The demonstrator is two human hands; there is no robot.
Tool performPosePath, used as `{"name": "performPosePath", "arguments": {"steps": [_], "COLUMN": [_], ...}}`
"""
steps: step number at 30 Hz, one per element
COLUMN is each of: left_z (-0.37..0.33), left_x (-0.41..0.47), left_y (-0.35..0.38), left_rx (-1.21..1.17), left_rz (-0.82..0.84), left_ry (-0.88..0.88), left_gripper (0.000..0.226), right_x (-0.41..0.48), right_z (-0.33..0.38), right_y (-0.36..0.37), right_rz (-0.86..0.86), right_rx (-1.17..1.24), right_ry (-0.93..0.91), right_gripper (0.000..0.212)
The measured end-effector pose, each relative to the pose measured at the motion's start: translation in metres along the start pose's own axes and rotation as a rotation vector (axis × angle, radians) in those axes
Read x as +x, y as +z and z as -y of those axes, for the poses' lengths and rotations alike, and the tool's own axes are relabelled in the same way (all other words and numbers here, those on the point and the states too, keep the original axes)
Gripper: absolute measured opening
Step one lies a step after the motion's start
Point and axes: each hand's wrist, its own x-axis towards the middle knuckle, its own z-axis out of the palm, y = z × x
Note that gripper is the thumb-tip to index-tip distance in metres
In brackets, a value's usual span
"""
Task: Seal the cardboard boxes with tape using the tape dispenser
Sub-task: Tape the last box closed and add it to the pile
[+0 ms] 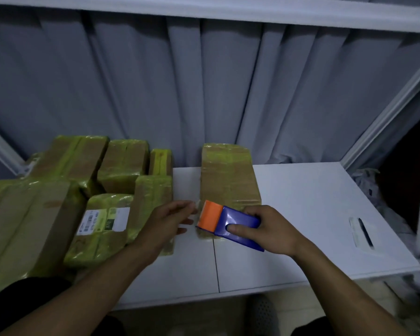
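A person's right hand (273, 230) grips a blue-and-orange tape dispenser (229, 224) at the near end of a tape-wrapped cardboard box (228, 180) on a white table (301, 214) — thumb pressed flat on the blue top, the other fingers curled round its far edge. The dispenser lies across the box, its long axis running left to right with a slight tilt; the orange end points left, the blue body trails toward the near right. The box itself runs lengthwise from near to far, its far end by a grey curtain (204, 93). The left hand (165, 221) reaches in from the left, fingers nearly straight and loosely spread, tips just beside the orange end — whether they touch any tape cannot be told. To the left sits a pile of boxes wrapped in yellow-green tape (58, 202), one bearing a shipping label (102, 219).
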Motion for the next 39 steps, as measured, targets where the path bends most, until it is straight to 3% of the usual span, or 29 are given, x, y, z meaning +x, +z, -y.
{"name": "performPosePath", "arguments": {"steps": [4,9,18,27,33,39], "left_z": [-0.006,-0.001,0.008,0.008,0.008,0.021], "left_x": [0.004,0.008,0.011,0.021,0.041,0.043], "left_y": [0.008,0.01,0.011,0.005,-0.024,-0.023], "left_rx": [0.012,-0.016,-0.153,-0.036,-0.04,0.112], "left_rz": [-0.023,-0.035,-0.005,-0.013,-0.201,-0.276], "left_ry": [0.038,0.014,-0.059,-0.008,0.021,0.058], "left_gripper": [0.017,0.018,0.01,0.01,0.011,0.004], "right_x": [0.005,0.008,0.011,0.007,0.005,0.005], "right_z": [0.002,0.001,0.003,0.006,0.004,-0.001], "right_y": [0.004,0.006,0.006,0.006,-0.015,-0.024], "right_rz": [0.017,0.003,0.013,-0.002,-0.071,-0.1], "right_rx": [0.038,0.02,-0.004,-0.026,-0.098,-0.211], "right_ry": [0.006,0.005,0.009,0.047,0.107,0.147], "right_gripper": [0.043,0.024,0.024,0.039,0.037,0.058]}}
